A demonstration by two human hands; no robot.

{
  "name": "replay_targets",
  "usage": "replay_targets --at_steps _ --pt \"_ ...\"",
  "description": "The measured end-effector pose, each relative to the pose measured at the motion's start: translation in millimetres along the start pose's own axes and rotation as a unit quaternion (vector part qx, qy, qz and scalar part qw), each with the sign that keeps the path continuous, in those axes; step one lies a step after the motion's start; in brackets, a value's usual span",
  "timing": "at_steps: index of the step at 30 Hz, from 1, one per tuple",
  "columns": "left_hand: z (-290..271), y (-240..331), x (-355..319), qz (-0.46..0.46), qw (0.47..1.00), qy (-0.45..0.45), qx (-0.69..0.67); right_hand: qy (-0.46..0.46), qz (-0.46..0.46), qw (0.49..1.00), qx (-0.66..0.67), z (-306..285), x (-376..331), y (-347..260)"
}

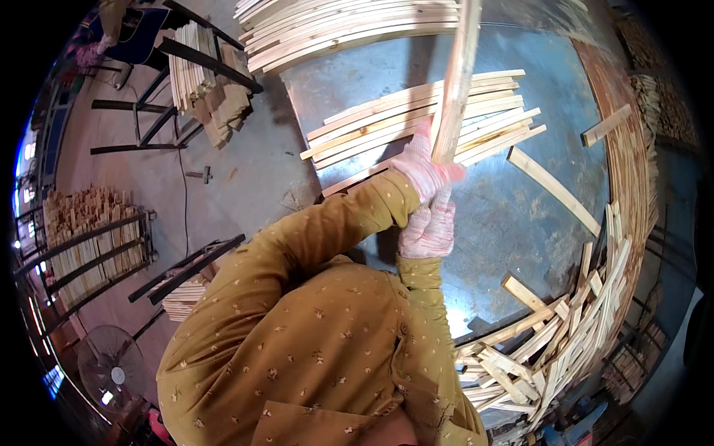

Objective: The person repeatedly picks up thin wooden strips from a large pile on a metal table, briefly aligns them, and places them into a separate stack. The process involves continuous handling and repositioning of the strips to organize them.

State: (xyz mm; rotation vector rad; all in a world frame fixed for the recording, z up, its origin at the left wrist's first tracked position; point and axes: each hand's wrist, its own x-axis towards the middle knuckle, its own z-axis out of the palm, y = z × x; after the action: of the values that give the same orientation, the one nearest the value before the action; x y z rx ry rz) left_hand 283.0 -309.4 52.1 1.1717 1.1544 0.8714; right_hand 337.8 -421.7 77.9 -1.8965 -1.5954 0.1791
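Observation:
A long wooden strip rises from my hands toward the upper edge of the view, above the blue-grey metal table. Around its near end my left hand, in a pink and white knit glove, is closed, the thumb lying along the strip's left side; its fingertips are slightly blurred. Just below, close against the left, is my right hand in a matching glove. Its fingers are curled, and what they hold, if anything, is hidden. Beyond the hands, a spread row of wooden strips lies on the table, partly behind the raised strip.
A stack of long strips lies at the far side. Loose offcuts heap at the near right, beside a lone strip and a short block. Left are metal racks of wood, a fan and another person.

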Motion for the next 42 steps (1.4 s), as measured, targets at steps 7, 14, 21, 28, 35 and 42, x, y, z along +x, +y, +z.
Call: replay_targets --at_steps 7,14,21,28,35,42 --pt "-106 91 54 -0.041 0.929 -0.146 0.338 0.053 0.190 0.978 0.064 8 -22 42" --pt "-261 143 206 0.039 0.601 -0.016 0.798 0.063 0.320 0.942 0.082 54 -17 69" --pt "-381 58 321 0.109 0.683 0.054 0.720 0.035 0.327 0.944 0.034 79 7 47" --pt "-361 72 309 0.225 0.483 0.086 0.841 0.035 0.375 0.925 -0.045 106 34 21" --pt "-271 -5 102 0.347 0.815 0.103 0.453 -0.055 0.253 0.962 0.081 92 40 37" --pt "-226 -89 -25 -0.290 0.913 0.204 0.201 0.043 -0.030 0.974 -0.223 36 205 165"
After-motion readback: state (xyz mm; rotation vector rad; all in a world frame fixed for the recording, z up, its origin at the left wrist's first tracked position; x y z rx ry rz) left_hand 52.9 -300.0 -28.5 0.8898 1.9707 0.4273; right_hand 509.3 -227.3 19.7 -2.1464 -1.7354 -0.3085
